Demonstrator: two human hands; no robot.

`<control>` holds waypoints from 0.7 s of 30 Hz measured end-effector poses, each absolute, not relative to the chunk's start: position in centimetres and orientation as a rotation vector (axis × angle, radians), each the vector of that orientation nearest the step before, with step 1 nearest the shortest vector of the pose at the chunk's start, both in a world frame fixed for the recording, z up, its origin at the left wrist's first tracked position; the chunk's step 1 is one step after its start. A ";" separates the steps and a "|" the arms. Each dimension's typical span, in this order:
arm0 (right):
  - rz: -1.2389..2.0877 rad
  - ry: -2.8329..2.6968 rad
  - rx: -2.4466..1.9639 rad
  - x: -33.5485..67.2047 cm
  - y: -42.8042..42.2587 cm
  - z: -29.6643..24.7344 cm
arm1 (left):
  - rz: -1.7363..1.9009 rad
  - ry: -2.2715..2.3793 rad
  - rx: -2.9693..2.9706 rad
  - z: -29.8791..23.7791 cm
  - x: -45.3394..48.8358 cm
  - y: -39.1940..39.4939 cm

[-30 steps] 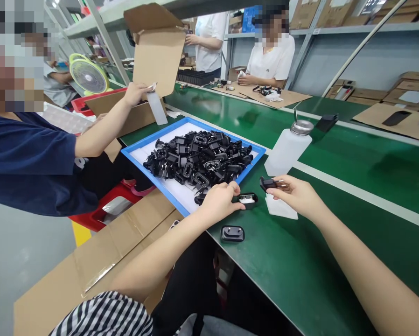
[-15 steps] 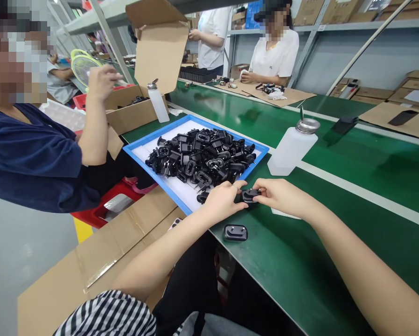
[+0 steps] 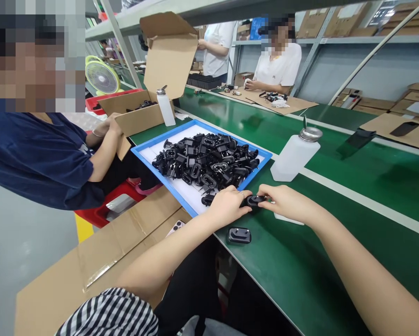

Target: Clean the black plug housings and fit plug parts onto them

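Observation:
My left hand [image 3: 226, 206] and my right hand [image 3: 286, 200] meet over a black plug adapter [image 3: 254, 201], with fingertips from both on its ends. Its underside is hidden. Another black adapter [image 3: 238, 235] lies flat on the green belt [image 3: 335, 198] just below my hands. A heap of black plug adapters [image 3: 204, 161] fills the blue tray [image 3: 162, 136], and my left hand rests at the tray's near corner. A white paper [image 3: 289, 220] shows under my right hand.
A plastic dispensing bottle [image 3: 295, 156] stands right of the tray, and a second one [image 3: 165, 107] stands by an open cardboard box [image 3: 139, 109]. A co-worker in navy [image 3: 38, 158] sits left; another in white [image 3: 277, 70] works across the belt. A cardboard sheet [image 3: 90, 261] lies below left.
My hands have come together on the adapter, which my right hand held apart earlier. The co-worker's hands have dropped from the box to their lap. The view has shifted slightly.

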State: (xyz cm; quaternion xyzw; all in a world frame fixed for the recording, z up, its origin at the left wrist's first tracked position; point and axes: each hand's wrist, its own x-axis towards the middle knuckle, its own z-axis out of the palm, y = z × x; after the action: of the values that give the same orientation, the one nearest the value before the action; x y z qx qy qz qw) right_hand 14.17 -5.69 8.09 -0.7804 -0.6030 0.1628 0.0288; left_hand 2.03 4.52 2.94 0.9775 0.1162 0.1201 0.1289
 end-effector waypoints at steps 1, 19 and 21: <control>0.506 -1.849 -2.419 14.1 -5.7 8.1 | 0.353 0.338 2.847 2.9 2.0 4.5; 0.558 -1.819 -2.479 13.5 -4.6 8.2 | -0.377 0.454 2.906 9.5 4.6 3.5; 0.605 -1.801 -2.458 13.5 -4.6 8.5 | -0.424 0.433 2.900 9.7 5.0 3.4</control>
State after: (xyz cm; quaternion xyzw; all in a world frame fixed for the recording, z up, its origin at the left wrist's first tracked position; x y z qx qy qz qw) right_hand 13.47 -4.60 8.47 -0.7911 -0.5797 0.1947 0.0173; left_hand 5.00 3.45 9.72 0.9749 0.1457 -0.1424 0.0895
